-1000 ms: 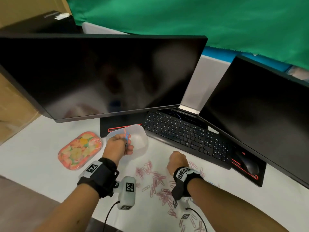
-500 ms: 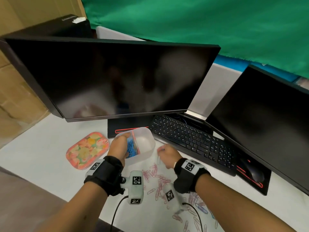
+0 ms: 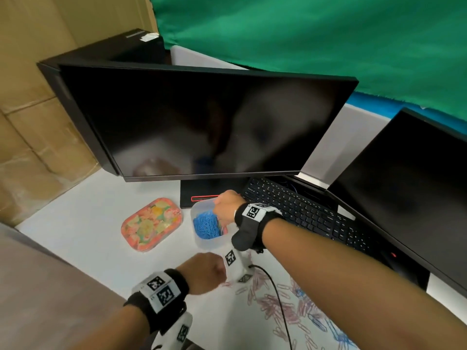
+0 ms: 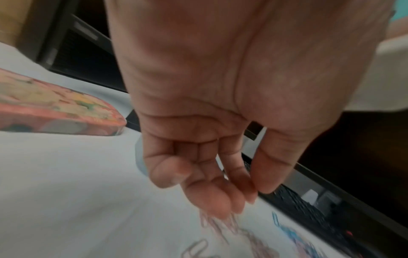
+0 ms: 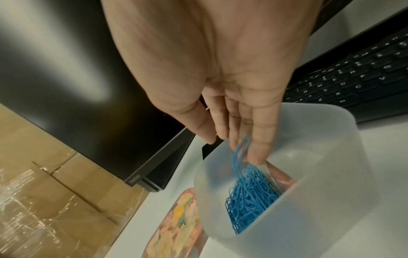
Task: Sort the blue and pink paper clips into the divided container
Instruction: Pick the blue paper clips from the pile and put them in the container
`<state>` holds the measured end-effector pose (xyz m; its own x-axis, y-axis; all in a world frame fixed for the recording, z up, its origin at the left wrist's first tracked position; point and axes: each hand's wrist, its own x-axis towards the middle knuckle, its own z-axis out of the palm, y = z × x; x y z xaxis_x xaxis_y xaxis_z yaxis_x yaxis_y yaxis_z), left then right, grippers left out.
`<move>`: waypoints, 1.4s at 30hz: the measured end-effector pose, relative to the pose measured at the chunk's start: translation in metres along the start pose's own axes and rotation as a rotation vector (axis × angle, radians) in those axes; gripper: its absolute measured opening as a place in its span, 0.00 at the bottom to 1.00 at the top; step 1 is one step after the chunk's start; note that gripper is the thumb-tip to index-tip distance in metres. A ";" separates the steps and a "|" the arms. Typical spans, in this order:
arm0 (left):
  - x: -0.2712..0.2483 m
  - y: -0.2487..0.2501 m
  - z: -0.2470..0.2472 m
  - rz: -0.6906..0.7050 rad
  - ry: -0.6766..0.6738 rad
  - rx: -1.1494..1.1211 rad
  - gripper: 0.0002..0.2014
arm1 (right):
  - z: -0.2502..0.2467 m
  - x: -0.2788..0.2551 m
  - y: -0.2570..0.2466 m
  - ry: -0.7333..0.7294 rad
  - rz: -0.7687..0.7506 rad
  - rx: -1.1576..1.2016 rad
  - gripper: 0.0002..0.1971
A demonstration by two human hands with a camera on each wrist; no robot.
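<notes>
A blue paper clip (image 5: 241, 148) is seen at the straightened fingers (image 5: 258, 139) of the right hand (image 5: 220, 90); its long axis runs steeply down into the divided container (image 5: 331, 206), rounded end up. Whether it is pinched cannot be told. The left hand (image 4: 216, 139) is held with fingers loosely curled and nothing in them, above pink paper clips (image 3: 275, 304) scattered on the white desk (image 3: 83, 231). A floral lid (image 3: 151, 223) lies left of the container. Blue clips (image 5: 249, 197) are heaped in the compartment below the fingertips. A monitor (image 3: 202, 122) and keyboard (image 3: 303, 213) stand beyond.
</notes>
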<state>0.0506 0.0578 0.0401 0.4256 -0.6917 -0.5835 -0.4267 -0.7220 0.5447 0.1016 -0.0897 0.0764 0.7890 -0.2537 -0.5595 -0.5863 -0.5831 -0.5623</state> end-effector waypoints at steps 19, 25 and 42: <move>0.100 0.102 0.045 0.352 0.119 0.233 0.11 | -0.037 -0.136 0.283 0.450 0.484 0.069 0.13; 0.114 0.122 0.071 0.409 -0.017 0.650 0.30 | -0.005 -0.157 0.312 0.372 0.343 -0.103 0.18; 0.081 0.071 0.075 0.484 -0.007 0.626 0.19 | 0.025 -0.163 0.297 0.352 -0.081 -0.273 0.19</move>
<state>-0.0050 -0.0486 -0.0140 0.0743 -0.9247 -0.3734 -0.9337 -0.1960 0.2997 -0.2058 -0.2023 -0.0146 0.8727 -0.4182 -0.2521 -0.4871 -0.7825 -0.3879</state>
